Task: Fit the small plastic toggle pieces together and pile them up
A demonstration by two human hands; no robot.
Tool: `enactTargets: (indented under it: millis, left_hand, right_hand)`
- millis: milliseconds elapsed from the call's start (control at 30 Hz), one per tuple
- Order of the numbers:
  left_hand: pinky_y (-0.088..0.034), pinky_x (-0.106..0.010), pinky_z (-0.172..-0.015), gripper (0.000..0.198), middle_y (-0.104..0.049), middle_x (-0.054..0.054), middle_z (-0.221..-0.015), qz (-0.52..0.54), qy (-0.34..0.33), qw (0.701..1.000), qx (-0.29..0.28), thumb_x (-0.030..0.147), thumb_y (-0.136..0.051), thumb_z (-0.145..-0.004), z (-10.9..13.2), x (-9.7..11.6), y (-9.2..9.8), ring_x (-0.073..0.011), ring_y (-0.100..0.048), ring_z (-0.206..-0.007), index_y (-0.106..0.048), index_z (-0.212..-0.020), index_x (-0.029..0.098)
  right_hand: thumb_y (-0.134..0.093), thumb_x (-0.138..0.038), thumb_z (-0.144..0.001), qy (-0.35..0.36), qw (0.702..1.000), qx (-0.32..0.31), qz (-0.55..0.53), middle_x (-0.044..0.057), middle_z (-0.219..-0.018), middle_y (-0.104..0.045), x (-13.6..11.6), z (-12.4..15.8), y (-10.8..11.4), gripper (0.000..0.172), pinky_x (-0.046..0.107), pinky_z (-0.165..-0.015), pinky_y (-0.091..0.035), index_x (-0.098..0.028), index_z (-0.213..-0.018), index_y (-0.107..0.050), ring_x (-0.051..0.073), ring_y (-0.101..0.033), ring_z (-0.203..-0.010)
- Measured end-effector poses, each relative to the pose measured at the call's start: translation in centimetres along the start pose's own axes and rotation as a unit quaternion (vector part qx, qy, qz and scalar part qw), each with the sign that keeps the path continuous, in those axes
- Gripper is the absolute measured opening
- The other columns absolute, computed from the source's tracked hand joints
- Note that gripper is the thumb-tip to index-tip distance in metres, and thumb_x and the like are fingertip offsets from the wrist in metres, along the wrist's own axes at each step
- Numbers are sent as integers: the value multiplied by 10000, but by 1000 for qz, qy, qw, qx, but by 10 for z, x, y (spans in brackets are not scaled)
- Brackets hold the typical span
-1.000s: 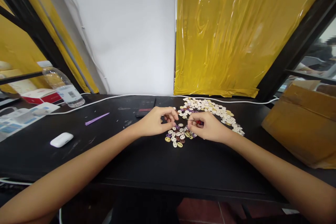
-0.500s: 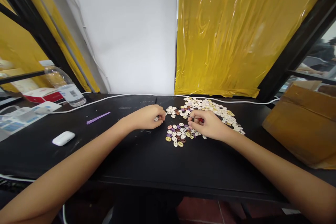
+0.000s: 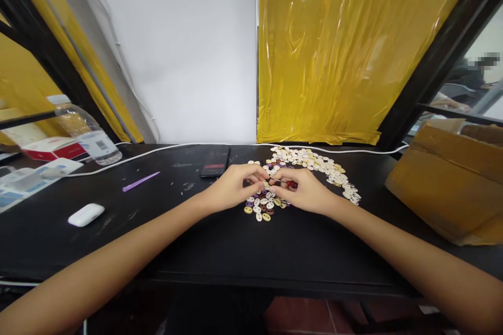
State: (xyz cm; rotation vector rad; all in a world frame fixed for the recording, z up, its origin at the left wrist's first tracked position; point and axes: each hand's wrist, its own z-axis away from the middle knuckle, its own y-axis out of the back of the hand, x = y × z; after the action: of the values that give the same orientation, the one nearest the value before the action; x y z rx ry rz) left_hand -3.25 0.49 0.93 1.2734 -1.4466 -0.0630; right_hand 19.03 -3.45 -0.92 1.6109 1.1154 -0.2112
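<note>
My left hand (image 3: 234, 186) pinches a small pale-yellow button (image 3: 266, 185) between thumb and fingertips. My right hand (image 3: 306, 189), close beside it, grips a thin screwdriver-like tool with a red handle (image 3: 292, 184); its metal shaft points left toward the button. Whether the tip touches the button I cannot tell. Just below the hands lies a loose group of oval two-hole buttons (image 3: 258, 216) in white, yellow, brown and purple, partly covered by the fingers. Behind the right hand spreads a larger pile of mostly white buttons (image 3: 334, 170).
A dark phone (image 3: 214, 168) lies behind my left hand. Farther left are a purple strip (image 3: 141, 181), a white earbud case (image 3: 86, 215), a water bottle (image 3: 98, 144) and a power strip (image 3: 58, 174). A cardboard box (image 3: 448, 180) stands at the right; a white cable (image 3: 176, 145) runs along the back.
My left hand has moved right, bringing the button up to the tool in my right hand. The phone behind it has come into sight. The view has shifted slightly.
</note>
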Motion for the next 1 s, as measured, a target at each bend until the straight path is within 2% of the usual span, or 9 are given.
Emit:
enactTargets:
  millis: [167, 333, 433, 500, 567, 667, 767, 867, 1000]
  left_hand:
    - [-565, -267, -733, 151, -668, -42, -935, 55, 13, 998, 17, 213, -605, -883, 2, 5, -13, -146, -698, -819, -580, -1023, 161]
    - [-549, -267, -711, 142, -660, -21, -846, 6, 0, 1000, 19, 133, -580, -834, 2, 6, -6, -133, -676, -751, -569, -972, 164]
    - [-536, -262, -681, 193, -675, -17, -800, -43, -1, 999, 12, 100, -555, -806, 2, 5, 1, -137, -667, -734, -591, -986, 162]
    - [-533, -260, -672, 252, -689, -29, -848, -65, 6, 998, 15, 96, -534, -803, 1, 4, 4, -143, -667, -761, -606, -1035, 164]
    - [-536, -265, -684, 291, -694, -40, -911, -74, 10, 997, 20, 88, -506, -808, -1, 1, 5, -142, -664, -782, -612, -1067, 166]
    - [-535, -276, -718, 276, -685, -41, -962, -88, -4, 996, 16, 72, -478, -814, -2, -3, 6, -142, -653, -807, -631, -1020, 172]
    - [-524, -297, -763, 249, -670, -43, -977, -109, -22, 994, 9, 87, -489, -835, -3, -8, 5, -157, -641, -856, -644, -1005, 182]
    - [-506, -329, -830, 221, -667, -51, -995, -123, -36, 992, 1, 118, -506, -868, -3, -10, 4, -177, -634, -909, -653, -1018, 183]
    - [-496, -358, -880, 200, -678, -61, -1021, -118, -37, 992, -7, 123, -518, -874, -3, -9, 3, -195, -629, -952, -658, -1003, 183]
  right_hand:
    - [-536, -253, -876, 48, 999, 5, -24, -42, -604, -457, -10, 0, -5, 184, 248, -545, -323, -191, -704, -519, 106, -399, -555]
    - [-561, -182, -789, 13, 999, 20, -49, -40, -609, -488, -5, 1, 5, 111, 240, -545, -347, -195, -692, -509, 105, -432, -557]
    - [-592, -192, -771, -19, 998, -23, -52, -28, -601, -531, 3, 0, 17, 82, 239, -538, -367, -184, -695, -562, 110, -470, -545]
    - [-618, -221, -774, -49, 998, -34, -31, -30, -568, -541, 12, -1, 22, 61, 243, -534, -372, -176, -736, -602, 114, -478, -518]
    - [-619, -254, -798, -60, 998, -6, 7, -35, -551, -547, 20, -4, 23, 85, 249, -547, -373, -171, -787, -633, 119, -486, -513]
    - [-583, -305, -857, -49, 996, 23, 68, -43, -558, -547, 31, -9, 19, 198, 251, -555, -352, -176, -962, -691, 123, -479, -515]
    - [-581, -328, -880, -57, 990, 8, 127, -41, -579, -573, 32, -12, 12, 261, 250, -562, -341, -210, -1075, -710, 122, -490, -516]
    - [-616, -348, -869, -67, 985, 0, 160, -33, -590, -587, 26, -14, 8, 227, 246, -559, -330, -224, -1018, -733, 119, -494, -518]
    - [-653, -374, -836, -98, 980, 18, 171, -22, -594, -596, 19, -15, 6, 174, 245, -536, -312, -218, -866, -724, 125, -498, -522]
